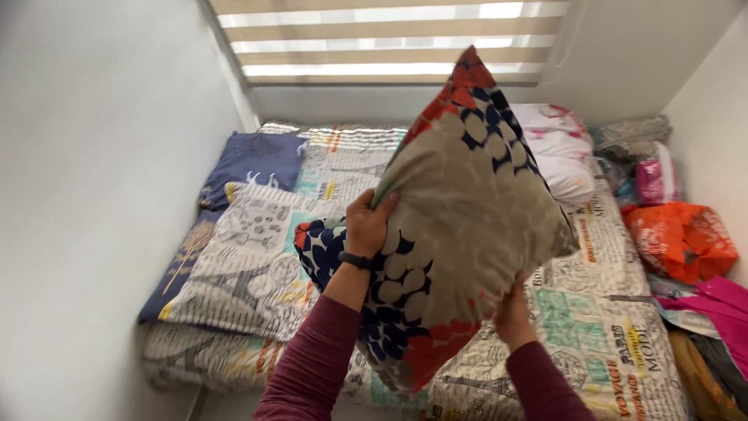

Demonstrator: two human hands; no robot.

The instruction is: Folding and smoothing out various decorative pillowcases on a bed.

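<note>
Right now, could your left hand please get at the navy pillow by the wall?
Probably not at once: the left hand grips the big patterned pillow, as does the right hand. The navy pillow lies uncovered at the bed's far left, so releasing would free the way.

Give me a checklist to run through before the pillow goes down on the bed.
1. Left hand grips the patterned pillow by its side edge: ok.
2. Right hand supports the pillow's lower edge: ok.
3. Pillow lifted off the bed: ok.
4. Head of the bed free: not ok, a blue pillow and a white-pink pillow lie there.
5. Orange bag beside the bed stays off the cover: ok.
6. Pillow's back face clean: cannot tell, hidden.
</note>
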